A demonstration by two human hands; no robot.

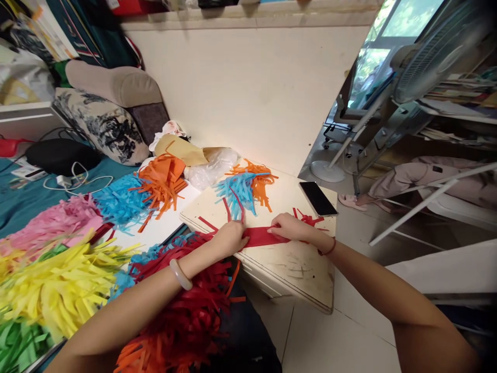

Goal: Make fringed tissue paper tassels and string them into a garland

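Over the small wooden table (287,285), a strip of red fringed paper (260,237) is stretched flat between my two hands. My left hand (232,237) is closed on its left part, and my right hand (289,228) pinches it further right. Cut red fringe ends (310,219) stick out beyond the right hand. Just behind lie a blue fringed paper piece (237,192) and an orange one (264,181). A big red fringed bundle (194,290) rests on my lap under the left forearm.
A black phone (318,198) lies at the table's back right. Yellow (66,290), pink (54,223) and green (23,336) fringes cover the left side. A pale panel (248,93) stands behind the table. A fan (430,57) and another person's legs (411,184) are at right.
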